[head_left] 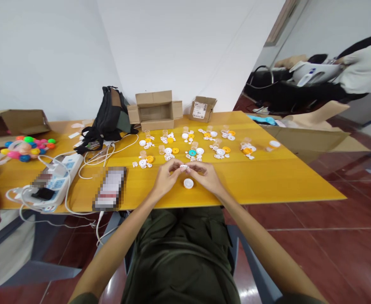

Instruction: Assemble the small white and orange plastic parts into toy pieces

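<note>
Both of my hands meet above the near part of the yellow table (255, 181). Between the fingertips of my left hand (168, 175) and my right hand (206, 175) is a small white plastic part (184, 167); its exact kind is too small to make out. The fingers of each hand are closed in a pinch on it. Just below them on the table lies a round white cap-like piece (188, 183). Beyond my hands sit several small groups of parts, such as a teal disc (192, 153), an orange disc (175, 150), clear cups (162, 149) and white perforated pieces (199, 158).
On the left are a phone (111, 188), a power strip (61, 179) with white cables and some colourful balls (28, 147). A black backpack (109, 112) and open cardboard boxes (156, 122) stand at the back. At right lies a capped container (273, 145); people sit at both sides.
</note>
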Available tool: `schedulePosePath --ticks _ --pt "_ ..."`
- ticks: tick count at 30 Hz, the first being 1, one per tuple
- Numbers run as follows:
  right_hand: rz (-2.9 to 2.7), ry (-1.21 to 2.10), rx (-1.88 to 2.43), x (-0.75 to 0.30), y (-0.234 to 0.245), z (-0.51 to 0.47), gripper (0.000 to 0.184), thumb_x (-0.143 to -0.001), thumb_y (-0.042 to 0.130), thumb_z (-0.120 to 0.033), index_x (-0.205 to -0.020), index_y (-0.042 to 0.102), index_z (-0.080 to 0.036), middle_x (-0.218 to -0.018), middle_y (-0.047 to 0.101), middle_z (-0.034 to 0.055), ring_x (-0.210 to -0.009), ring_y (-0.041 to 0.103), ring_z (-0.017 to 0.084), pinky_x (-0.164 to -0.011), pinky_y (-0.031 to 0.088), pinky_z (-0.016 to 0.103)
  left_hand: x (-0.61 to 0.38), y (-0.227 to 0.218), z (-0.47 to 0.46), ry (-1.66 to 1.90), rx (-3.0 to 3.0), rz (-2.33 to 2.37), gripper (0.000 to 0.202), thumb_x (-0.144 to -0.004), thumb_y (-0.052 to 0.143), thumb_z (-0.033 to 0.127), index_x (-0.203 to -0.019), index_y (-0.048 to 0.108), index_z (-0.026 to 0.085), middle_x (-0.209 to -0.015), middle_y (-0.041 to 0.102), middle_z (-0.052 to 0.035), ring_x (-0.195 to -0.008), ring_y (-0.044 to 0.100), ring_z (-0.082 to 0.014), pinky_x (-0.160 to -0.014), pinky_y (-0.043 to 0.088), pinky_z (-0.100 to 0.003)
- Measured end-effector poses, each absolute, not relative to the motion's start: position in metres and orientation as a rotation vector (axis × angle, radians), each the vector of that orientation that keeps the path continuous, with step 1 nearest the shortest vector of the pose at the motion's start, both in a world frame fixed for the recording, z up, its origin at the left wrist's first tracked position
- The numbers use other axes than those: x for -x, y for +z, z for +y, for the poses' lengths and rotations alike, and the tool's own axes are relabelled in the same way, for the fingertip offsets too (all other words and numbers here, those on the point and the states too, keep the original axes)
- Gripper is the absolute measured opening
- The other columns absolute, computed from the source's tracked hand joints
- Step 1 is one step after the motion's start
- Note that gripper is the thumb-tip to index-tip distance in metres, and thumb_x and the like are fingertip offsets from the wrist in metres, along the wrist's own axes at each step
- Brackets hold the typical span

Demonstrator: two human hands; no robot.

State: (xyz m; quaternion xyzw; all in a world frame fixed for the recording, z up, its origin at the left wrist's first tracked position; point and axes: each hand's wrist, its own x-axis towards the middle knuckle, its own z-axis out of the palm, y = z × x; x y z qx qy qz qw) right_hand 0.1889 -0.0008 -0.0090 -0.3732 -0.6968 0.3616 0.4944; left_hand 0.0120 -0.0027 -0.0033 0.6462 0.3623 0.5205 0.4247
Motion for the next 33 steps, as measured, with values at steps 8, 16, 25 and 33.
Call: schedulePosePath --ticks 8,16,25,33 --pt "-1.694 0.714 0.892 -0.1871 -0.0068 -0.0014 0.021 -0.089 0.069 -0.043 -0.09 0.082 -0.027 -0.088 0.082 0.0046 -0.078 0.075 0.022 -0.075 0.062 0.036 -0.0093 -0.0012 -0.0034 1.335 -1.678 0.92 0.016 -0.085 0.072 0.037 -0.085 0.069 0.021 -0.087 0.073 -0.0032 -0.085 0.069 -0.0191 -0.083 0.056 -0.032" --pt "-1.747 0.574 0.878 -0.1865 -0.0062 -0.0037 0.018 -0.091 0.065 -0.036 -0.092 0.082 -0.029 -0.084 0.081 0.0034 -0.072 0.073 0.022 -0.072 0.063 0.037 -0.0096 -0.0013 -0.0039 1.352 -1.705 0.92 0.015 -0.086 0.071 0.037 -0.084 0.07 0.022 -0.086 0.073 -0.0034 -0.084 0.068 -0.0192 -0.082 0.057 -0.033" --pt "-1.749 0.525 0.877 -0.1879 -0.0102 -0.0056 0.019 -0.092 0.065 -0.035 -0.093 0.084 -0.029 -0.089 0.083 0.003 -0.077 0.078 0.024 -0.074 0.065 0.039 -0.0103 -0.0035 -0.0048 1.351 -1.723 0.929 0.015 -0.087 0.069 0.036 -0.084 0.07 0.022 -0.085 0.074 -0.0036 -0.084 0.069 -0.0196 -0.083 0.057 -0.033" --pt "-1.753 0.522 0.877 -0.1881 -0.0101 -0.006 0.018 -0.091 0.067 -0.037 -0.091 0.084 -0.032 -0.093 0.084 0.0019 -0.081 0.079 0.025 -0.078 0.067 0.041 -0.0106 -0.0037 -0.0045 1.339 -1.742 0.933 0.015 -0.088 0.068 0.035 -0.083 0.07 0.022 -0.085 0.073 -0.0031 -0.083 0.069 -0.0191 -0.083 0.057 -0.033"
